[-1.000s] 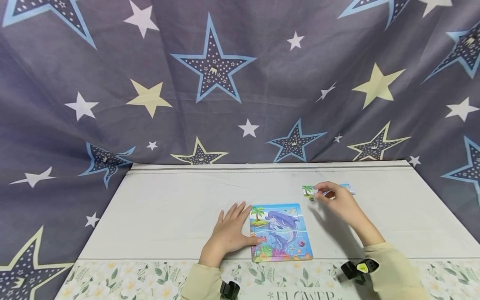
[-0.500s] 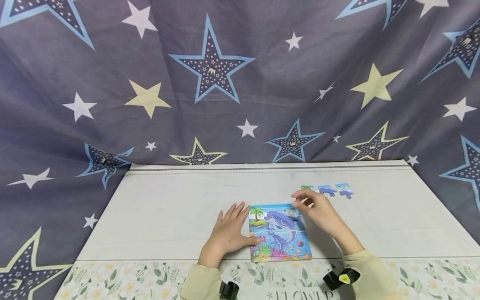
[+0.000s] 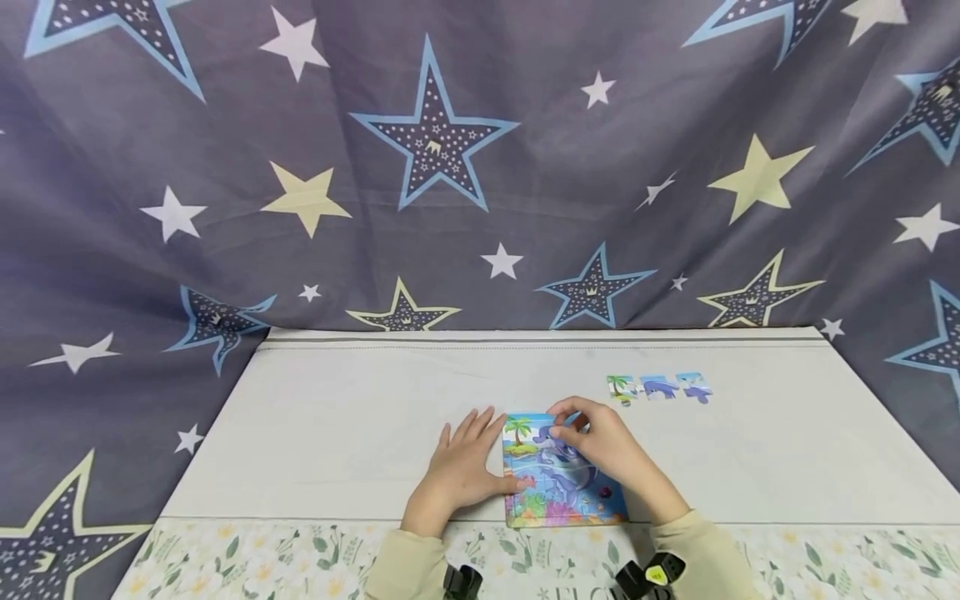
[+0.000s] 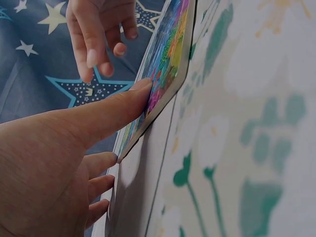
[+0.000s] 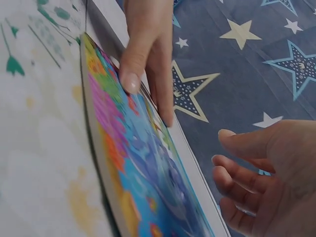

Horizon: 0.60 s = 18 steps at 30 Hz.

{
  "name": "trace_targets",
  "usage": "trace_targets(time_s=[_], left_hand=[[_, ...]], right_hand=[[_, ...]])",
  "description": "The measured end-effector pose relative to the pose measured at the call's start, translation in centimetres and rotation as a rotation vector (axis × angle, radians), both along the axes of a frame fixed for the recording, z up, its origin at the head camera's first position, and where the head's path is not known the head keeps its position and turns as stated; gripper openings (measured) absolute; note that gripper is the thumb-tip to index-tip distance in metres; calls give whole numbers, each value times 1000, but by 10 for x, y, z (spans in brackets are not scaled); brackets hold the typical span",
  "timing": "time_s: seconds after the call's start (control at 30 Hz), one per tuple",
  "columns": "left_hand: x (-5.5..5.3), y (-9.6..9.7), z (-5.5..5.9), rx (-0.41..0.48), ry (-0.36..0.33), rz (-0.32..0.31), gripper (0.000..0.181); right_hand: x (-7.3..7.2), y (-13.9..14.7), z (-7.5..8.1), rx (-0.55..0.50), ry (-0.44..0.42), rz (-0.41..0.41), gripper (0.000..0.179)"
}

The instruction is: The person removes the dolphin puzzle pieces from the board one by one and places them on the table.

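Observation:
A square dolphin jigsaw puzzle (image 3: pixel 551 504) in a tray lies on the table at the front centre. My left hand (image 3: pixel 465 471) rests at its left side with fingers spread, the thumb on the puzzle's face, as the left wrist view also shows. Over the puzzle's upper part hovers my right hand (image 3: pixel 603 437), covering some of the dolphin. Its fingers bend loosely, and in the right wrist view nothing shows between them. Behind and right of the puzzle, a palm-tree puzzle piece (image 3: pixel 619 387), a dolphin puzzle piece (image 3: pixel 658 388) and a third puzzle piece (image 3: pixel 693 385) lie in a row.
The white table (image 3: pixel 360 417) reaches back to a grey star-print curtain (image 3: pixel 510 183). Along the front runs a floral strip (image 3: pixel 300 554) with lettering, partly under the forearms.
My right hand has moved left and nearer, from the loose pieces to over the puzzle. All three pieces now show uncovered. My left hand stays in place.

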<state>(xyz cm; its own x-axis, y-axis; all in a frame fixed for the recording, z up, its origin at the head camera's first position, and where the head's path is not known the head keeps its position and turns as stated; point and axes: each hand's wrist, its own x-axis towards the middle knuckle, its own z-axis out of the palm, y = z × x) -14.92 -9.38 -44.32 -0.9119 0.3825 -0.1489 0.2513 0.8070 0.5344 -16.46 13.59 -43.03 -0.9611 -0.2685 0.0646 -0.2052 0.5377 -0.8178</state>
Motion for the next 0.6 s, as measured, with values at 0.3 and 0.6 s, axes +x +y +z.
trace_targets(time_s=[0.3,0.6], left_hand=[[3,2,3,-7,-10,-9,101],[1,1,1,12,8,7,100]], right_hand=[[8,-13,-8,25,6,75,21],[13,-27,-10,158,38,127,28]])
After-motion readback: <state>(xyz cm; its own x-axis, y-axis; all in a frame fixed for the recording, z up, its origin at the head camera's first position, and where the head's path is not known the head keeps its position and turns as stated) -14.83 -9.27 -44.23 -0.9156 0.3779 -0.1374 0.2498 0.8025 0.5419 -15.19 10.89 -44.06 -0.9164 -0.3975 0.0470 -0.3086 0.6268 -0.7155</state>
